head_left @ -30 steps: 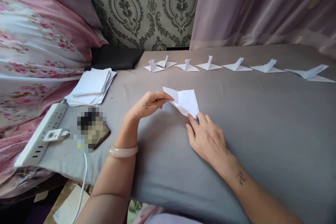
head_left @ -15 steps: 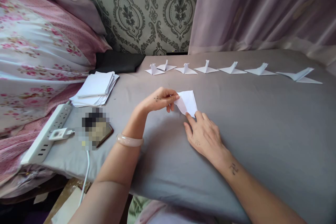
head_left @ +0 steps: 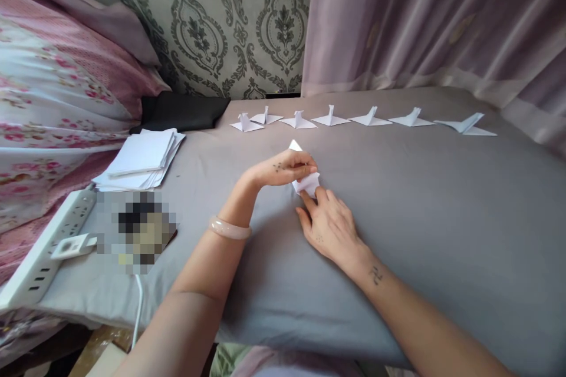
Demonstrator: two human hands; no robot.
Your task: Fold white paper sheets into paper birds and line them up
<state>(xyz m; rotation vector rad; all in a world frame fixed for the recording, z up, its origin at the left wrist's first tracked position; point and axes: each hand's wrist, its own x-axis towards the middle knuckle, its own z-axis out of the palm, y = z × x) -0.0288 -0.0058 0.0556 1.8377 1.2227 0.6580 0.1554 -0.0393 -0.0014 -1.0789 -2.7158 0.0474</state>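
Observation:
A small white piece of folded paper lies on the grey cloth in front of me. My left hand reaches over it from the left, thumb and fingers closed on a folded part and covering its middle. One white corner of the paper sticks out beyond that hand. My right hand rests flat on the cloth, its fingers apart, with the fingertips on the paper's near edge. Behind both hands stand several white folded paper birds in a row.
On the left are a stack of white paper, a black folded item, a white power strip with a plugged-in charger, and a blurred-out object with a white cable. A purple curtain hangs at the back right.
My left hand has moved from the paper's left edge onto its middle, folding part of it over. My right hand stays at the near edge. The view has shifted slightly right.

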